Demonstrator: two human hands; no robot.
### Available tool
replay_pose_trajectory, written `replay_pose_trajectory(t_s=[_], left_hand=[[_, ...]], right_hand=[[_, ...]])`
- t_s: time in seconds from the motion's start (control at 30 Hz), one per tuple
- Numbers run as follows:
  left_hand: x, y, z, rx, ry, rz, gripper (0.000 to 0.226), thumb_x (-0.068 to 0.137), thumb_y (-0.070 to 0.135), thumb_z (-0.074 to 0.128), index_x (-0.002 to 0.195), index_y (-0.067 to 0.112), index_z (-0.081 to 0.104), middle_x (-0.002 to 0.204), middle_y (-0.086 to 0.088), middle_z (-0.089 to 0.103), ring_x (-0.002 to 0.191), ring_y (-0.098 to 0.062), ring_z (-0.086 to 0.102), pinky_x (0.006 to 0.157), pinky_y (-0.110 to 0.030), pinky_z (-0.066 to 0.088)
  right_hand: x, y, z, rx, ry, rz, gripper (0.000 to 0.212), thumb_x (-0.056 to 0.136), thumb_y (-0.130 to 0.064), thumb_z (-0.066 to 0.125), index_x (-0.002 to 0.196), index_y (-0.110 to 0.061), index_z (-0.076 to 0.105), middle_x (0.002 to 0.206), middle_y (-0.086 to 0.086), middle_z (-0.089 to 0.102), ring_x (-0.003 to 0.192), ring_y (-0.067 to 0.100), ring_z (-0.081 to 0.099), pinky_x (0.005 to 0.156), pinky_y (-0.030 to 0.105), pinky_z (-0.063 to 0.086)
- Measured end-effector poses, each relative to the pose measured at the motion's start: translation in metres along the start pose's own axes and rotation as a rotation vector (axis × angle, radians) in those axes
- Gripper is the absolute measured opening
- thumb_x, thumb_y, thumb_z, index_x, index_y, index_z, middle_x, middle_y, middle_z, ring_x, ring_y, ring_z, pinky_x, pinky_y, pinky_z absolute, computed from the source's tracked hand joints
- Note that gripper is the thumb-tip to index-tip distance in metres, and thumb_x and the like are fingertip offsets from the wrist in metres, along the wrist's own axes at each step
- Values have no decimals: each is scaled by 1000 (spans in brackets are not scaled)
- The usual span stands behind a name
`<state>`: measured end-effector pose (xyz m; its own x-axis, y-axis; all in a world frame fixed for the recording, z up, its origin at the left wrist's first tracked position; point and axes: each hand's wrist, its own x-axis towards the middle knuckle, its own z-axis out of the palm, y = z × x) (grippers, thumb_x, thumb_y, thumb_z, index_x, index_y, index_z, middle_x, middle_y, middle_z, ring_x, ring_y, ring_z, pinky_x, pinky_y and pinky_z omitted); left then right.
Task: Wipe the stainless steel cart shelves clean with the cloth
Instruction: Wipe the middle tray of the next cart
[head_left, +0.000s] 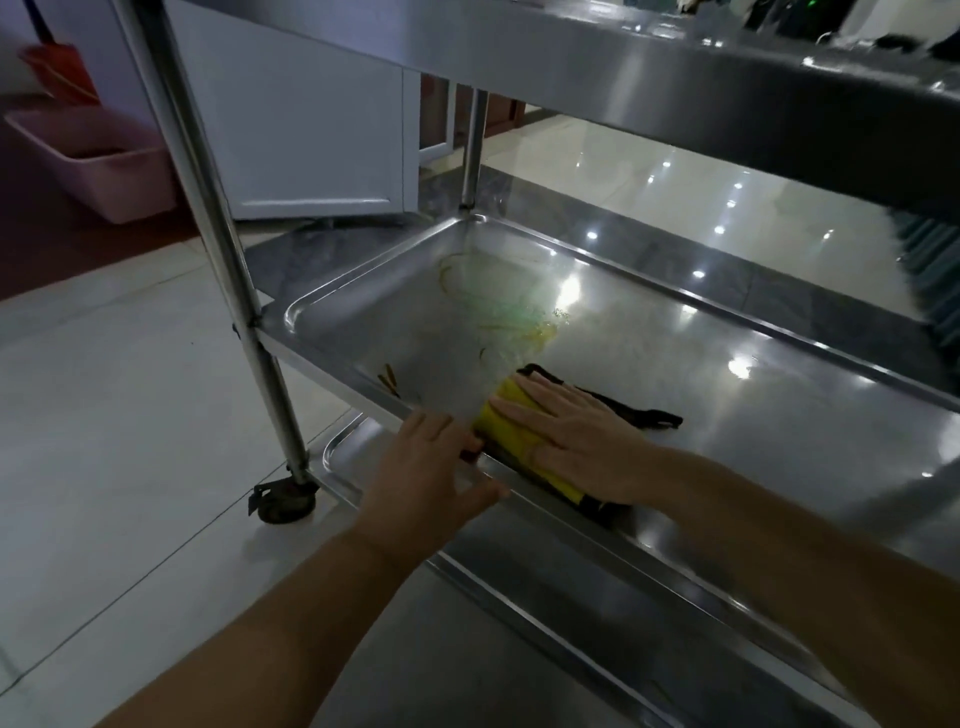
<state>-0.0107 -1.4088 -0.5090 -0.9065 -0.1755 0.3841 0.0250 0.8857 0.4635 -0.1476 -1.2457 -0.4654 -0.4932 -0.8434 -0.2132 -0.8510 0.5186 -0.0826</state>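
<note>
Stainless steel bottom shelf (545, 613) lies nearest, low beneath both forearms. Its rounded corner rim shows just beside a caster wheel (283, 501) on the pale floor tiles (104, 441).

Above it, the left hand (426, 478) grips the front rim of the middle shelf (701, 364), fingers curled over the lip and thumb underneath. The right hand (576, 441) lies flat on the cloth (511, 415), fingers straight and close together, pressing down and clamped on nothing.

The cloth (yellow on top, black at the edges) sits on the middle shelf against its front rim, just right of the left hand. A black corner trails out to the right from under the palm.

Beyond the cloth, toward the far left corner, the shelf surface carries a yellowish smear (498, 306) in looped streaks. A few small brown bits (388, 382) lie near the front left rim. The remaining surface reflects bright points of light.

The front left leg (208, 208) rises from the wheel past the shelf corner, and a rear leg (474, 150) stands at the far corner. The top shelf (623, 67) spans overhead; dark items on it at upper right are too blurred to identify.

Behind the cart stand a white cabinet (311, 130) and a pink tub (104, 161) on the floor, with a red object (57, 73) past it (kind cannot be told).
</note>
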Motion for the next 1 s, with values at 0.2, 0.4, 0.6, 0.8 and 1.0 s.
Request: replay_pose_trajectory(t_s=[0.2, 0.4, 0.6, 0.8, 1.0], left_hand=[[3, -15, -3, -64, -13, 170, 33, 73, 52, 60, 92, 25, 62, 93, 9, 57, 87, -4, 46, 71, -22, 49], [24, -88, -57, 95, 60, 375, 39, 74, 34, 69, 109, 18, 63, 109, -1, 62, 103, -14, 51, 90, -21, 37], [51, -156, -80, 150, 9, 245, 37, 68, 28, 83, 100, 16, 68, 99, -3, 64, 95, -14, 50, 78, -28, 40], [60, -177, -75, 25, 30, 350, 36, 77, 50, 49, 82, 21, 68, 82, 8, 59, 80, -10, 50, 66, -24, 41], [59, -186, -63, -70, 148, 347, 32, 77, 45, 55, 86, 19, 71, 78, 7, 59, 78, -8, 45, 67, -15, 28]], right_hand=[[79, 55, -23, 41, 51, 268, 55, 100, -51, 20, 151, -38, 3, 160, -6, -4, 147, 15, -6, 120, 36, 0], [121, 71, -41, 114, 95, 479, 54, 102, -46, 18, 153, -33, 5, 161, 0, -2, 148, 22, -4, 117, 40, 4], [107, 12, -33, 123, 49, 412, 55, 102, -47, 22, 151, -39, -1, 160, -2, -9, 147, 18, -9, 117, 37, 2], [79, -71, -12, 41, -31, 95, 60, 89, -52, 15, 140, -46, -16, 154, -12, -20, 141, 4, -20, 114, 25, -12], [98, -64, -8, -25, 52, 65, 56, 98, -44, 25, 150, -38, 5, 152, -18, -17, 132, -9, -31, 107, 15, -22]])
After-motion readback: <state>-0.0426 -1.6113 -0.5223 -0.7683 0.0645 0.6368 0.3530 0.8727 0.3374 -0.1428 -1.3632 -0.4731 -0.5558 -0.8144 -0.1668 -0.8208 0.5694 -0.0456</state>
